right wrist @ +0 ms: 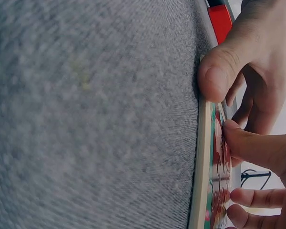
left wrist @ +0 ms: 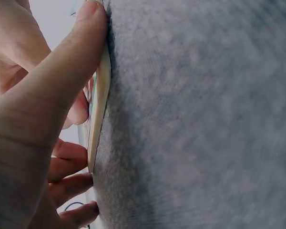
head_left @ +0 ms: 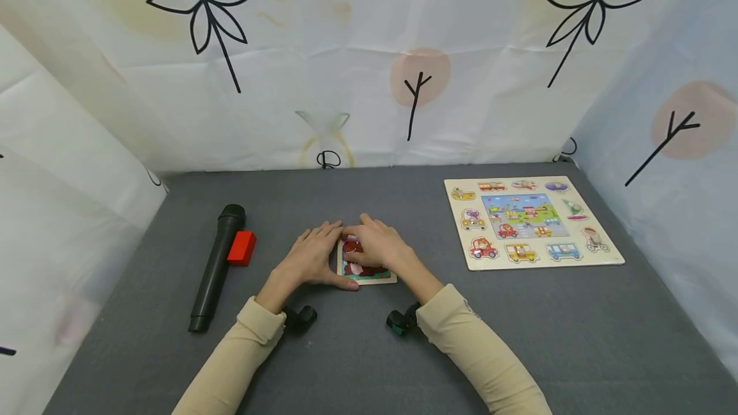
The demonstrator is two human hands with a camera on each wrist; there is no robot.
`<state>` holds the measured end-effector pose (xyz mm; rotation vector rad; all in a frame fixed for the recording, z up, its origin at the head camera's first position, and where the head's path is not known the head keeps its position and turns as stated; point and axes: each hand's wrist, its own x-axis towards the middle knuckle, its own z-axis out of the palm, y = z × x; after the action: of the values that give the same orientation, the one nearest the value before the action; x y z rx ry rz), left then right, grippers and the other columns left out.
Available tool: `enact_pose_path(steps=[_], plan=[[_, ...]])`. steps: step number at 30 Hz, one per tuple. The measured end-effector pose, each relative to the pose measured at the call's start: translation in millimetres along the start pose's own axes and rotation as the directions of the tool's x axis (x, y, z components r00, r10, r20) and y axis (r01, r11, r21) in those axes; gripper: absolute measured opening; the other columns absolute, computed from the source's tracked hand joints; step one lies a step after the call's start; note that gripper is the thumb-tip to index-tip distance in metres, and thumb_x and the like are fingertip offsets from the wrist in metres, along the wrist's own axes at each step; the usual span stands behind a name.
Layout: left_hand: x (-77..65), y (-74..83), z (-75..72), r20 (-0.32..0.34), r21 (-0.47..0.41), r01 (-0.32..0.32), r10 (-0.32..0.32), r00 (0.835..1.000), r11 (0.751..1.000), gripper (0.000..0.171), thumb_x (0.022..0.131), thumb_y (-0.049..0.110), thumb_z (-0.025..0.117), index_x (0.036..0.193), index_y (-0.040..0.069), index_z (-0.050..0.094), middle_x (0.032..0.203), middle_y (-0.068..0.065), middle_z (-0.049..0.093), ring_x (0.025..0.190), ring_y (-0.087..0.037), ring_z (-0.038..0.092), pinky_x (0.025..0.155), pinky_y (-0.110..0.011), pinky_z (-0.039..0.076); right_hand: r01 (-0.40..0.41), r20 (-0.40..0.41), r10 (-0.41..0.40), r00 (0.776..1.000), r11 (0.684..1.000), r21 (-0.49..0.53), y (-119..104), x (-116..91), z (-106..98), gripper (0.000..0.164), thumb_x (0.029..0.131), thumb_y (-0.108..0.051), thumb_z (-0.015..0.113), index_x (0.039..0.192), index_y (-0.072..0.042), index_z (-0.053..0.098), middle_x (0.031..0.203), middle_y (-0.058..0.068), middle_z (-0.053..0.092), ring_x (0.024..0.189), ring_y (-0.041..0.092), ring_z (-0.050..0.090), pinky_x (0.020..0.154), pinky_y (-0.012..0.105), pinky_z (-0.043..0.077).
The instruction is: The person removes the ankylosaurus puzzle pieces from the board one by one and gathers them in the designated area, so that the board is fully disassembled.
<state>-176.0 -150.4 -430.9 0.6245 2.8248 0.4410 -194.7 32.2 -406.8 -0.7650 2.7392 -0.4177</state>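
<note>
A small wooden jigsaw puzzle (head_left: 369, 278) with a red and green picture lies flat on the grey table. My left hand (head_left: 314, 255) holds it at the left side, its thumb (left wrist: 81, 43) against the near edge and its fingers toward the far edge. Over the picture, my right hand (head_left: 377, 242) touches the top with thumb (right wrist: 250, 143) and fingertips set apart. Cut lines between pieces show in the right wrist view, beside the pale wooden rim (right wrist: 200, 162). Both hands cover much of the picture.
To the left lie a black microphone (head_left: 216, 268) and a red block (head_left: 241, 248) beside it. A larger wooden vehicle puzzle board (head_left: 533, 258) lies at the right. Patterned white cloth (head_left: 323, 82) rises behind the table and at both sides.
</note>
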Motion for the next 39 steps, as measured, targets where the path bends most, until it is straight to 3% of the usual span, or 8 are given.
enact_pose_path(steps=[9,18,35,39], plan=[[-1.1,-6.3,-3.4,0.068,-0.029,-0.003,0.005,0.998,1.000,0.124,0.067,0.067,0.087,0.161,0.008,0.031,0.169,-0.013,0.027,0.158,-0.039,0.023,0.124,-0.064,0.020,0.005,0.020,-0.006,1.000,0.999,0.053,1.6,2.6,-1.1,0.046,0.096,-0.037,0.072,0.139,-0.022,0.063,0.130,0.013,0.056,0.100,0.025,0.062,0.085,0.047,0.056],[-0.8,-5.1,-3.8,0.067,-0.087,0.000,0.006,0.998,0.996,0.123,0.068,0.059,0.090,0.160,0.004,0.029,0.169,-0.018,0.025,0.158,-0.042,0.021,0.124,-0.064,0.021,0.011,0.038,-0.014,0.999,0.997,0.083,3.6,5.0,0.4,0.045,0.097,-0.035,0.072,0.137,-0.018,0.061,0.127,0.013,0.055,0.091,0.021,0.058,0.078,0.043,0.053],[-0.6,-5.1,-3.9,0.078,-0.084,0.008,-0.001,0.997,0.996,0.128,0.069,0.061,0.089,0.162,0.001,0.022,0.169,-0.019,0.023,0.158,-0.041,0.019,0.125,-0.062,0.020,0.052,-0.005,-0.052,0.999,0.991,0.127,4.4,4.1,3.2,0.045,0.097,-0.030,0.072,0.136,-0.012,0.060,0.133,0.011,0.057,0.114,0.028,0.063,0.095,0.050,0.054],[-0.3,-5.5,-3.8,0.075,-0.082,0.006,0.000,0.997,0.997,0.129,0.069,0.061,0.089,0.162,0.001,0.022,0.169,-0.019,0.024,0.158,-0.041,0.019,0.125,-0.062,0.020,0.050,-0.013,-0.049,0.999,0.991,0.123,4.7,4.5,4.4,0.049,0.097,-0.031,0.072,0.140,-0.012,0.059,0.132,0.011,0.057,0.109,0.026,0.063,0.092,0.048,0.055]])
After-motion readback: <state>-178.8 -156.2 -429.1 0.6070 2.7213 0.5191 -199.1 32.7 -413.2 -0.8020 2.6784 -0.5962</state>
